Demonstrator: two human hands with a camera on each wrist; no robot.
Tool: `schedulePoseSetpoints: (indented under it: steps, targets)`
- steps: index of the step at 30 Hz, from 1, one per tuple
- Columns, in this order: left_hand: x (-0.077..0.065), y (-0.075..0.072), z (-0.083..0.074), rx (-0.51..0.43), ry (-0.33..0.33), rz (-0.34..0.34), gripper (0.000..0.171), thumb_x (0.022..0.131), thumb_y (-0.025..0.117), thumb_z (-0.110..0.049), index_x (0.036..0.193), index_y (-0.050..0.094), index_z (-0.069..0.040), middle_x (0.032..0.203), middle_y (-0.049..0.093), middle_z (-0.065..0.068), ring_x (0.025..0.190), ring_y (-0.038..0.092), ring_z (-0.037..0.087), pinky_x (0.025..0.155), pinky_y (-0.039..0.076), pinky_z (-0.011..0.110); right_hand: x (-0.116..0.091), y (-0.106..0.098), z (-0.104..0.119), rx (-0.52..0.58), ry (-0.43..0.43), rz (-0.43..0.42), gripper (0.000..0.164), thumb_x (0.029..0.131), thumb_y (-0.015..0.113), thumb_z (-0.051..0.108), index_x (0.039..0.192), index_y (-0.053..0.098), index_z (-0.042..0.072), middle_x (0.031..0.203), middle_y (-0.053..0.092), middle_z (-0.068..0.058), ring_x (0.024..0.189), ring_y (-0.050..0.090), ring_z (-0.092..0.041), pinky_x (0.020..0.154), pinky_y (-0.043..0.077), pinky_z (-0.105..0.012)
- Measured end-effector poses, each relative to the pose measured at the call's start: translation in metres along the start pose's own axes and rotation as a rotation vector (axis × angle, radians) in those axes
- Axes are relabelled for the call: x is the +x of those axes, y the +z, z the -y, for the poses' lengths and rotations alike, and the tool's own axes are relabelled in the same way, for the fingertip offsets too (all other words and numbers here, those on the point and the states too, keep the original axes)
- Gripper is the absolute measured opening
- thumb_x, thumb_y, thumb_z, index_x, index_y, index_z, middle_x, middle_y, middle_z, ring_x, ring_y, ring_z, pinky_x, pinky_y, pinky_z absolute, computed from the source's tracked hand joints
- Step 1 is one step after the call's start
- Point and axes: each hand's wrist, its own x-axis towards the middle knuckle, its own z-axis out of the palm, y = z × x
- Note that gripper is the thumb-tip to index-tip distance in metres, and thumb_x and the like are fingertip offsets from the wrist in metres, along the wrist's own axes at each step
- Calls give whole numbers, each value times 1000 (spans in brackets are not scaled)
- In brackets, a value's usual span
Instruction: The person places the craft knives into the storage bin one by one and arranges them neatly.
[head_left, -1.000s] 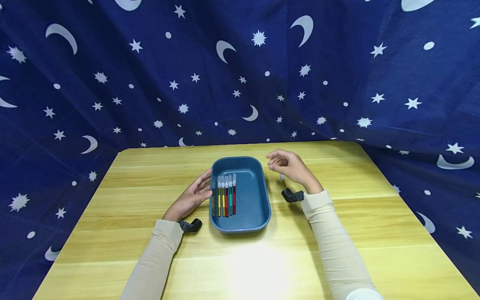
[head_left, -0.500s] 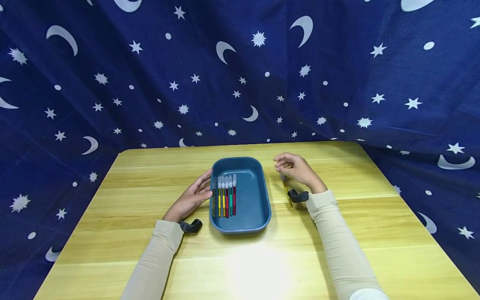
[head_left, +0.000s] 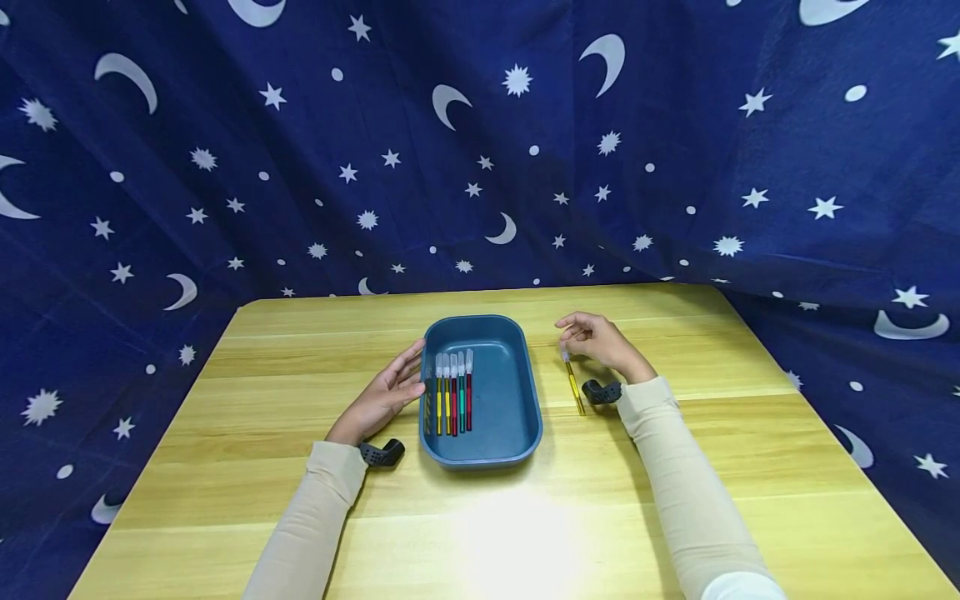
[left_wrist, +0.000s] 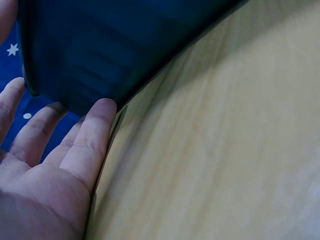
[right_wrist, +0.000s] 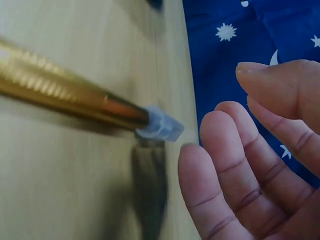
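A dark blue plastic tray [head_left: 502, 400] holds several craft knives [head_left: 453, 400] with yellow, red and green handles and translucent caps, side by side along its left. My left hand [head_left: 386, 396] rests against the tray's left side, fingers extended; the left wrist view shows its fingertips [left_wrist: 102, 107] at the tray wall [left_wrist: 135, 35]. Right of the tray lies one gold-yellow craft knife [head_left: 574, 392], its cap toward the back. My right hand [head_left: 600, 343] hovers over that cap with loosely bent fingers. In the right wrist view, the fingertips [right_wrist: 197, 165] are just beside the cap [right_wrist: 160, 125], with nothing between them.
The pale wooden table [head_left: 285, 500] reaches back to a dark blue curtain [head_left: 480, 125] with white moons and stars. A black wrist camera [head_left: 381, 452] sits at the left wrist and another [head_left: 602, 392] at the right wrist.
My right hand has moved to the right and slightly toward me, uncovering more of the gold-yellow craft knife on the table. The left hand and the tray have stayed in place.
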Motion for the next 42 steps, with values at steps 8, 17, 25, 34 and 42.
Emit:
schedulePoseSetpoints:
  steps: [8, 17, 25, 34, 42]
  targets:
    - [-1, 0, 1, 8, 5, 2, 80, 112, 54, -1, 176, 8, -17, 180, 10, 19, 164, 16, 44, 114, 46, 24, 3, -2, -6, 17, 67, 59, 42, 104, 62, -6, 142, 52, -19, 114, 67, -32, 89, 68, -22, 77, 60, -27]
    - [-1, 0, 1, 9, 9, -1, 80, 112, 54, -1, 176, 8, -15, 180, 11, 19, 163, 17, 44, 114, 46, 23, 8, -6, -17, 19, 95, 122, 45, 103, 62, -6, 146, 50, -18, 109, 67, -26, 84, 61, -18, 71, 54, -27]
    - [-1, 1, 0, 15, 2, -10, 80, 112, 55, -2, 176, 9, -15, 180, 11, 20, 163, 18, 45, 113, 46, 23, 12, -12, -24, 32, 97, 195, 54, 100, 70, -4, 147, 48, -19, 105, 68, -24, 85, 63, -18, 72, 54, -28]
    - [0, 1, 0, 12, 6, -3, 80, 112, 55, -2, 176, 8, -16, 180, 11, 19, 163, 17, 44, 114, 46, 24, 16, -15, -28, 28, 96, 227, 57, 97, 75, -3, 146, 51, -20, 100, 66, -17, 80, 56, -15, 67, 49, -25]
    - [1, 1, 0, 7, 3, -8, 80, 112, 53, 1, 176, 8, -15, 180, 11, 20, 163, 17, 45, 114, 46, 24, 17, -14, -29, 15, 86, 224, 48, 97, 75, -3, 139, 58, -20, 98, 62, -13, 82, 53, -17, 66, 47, -22]
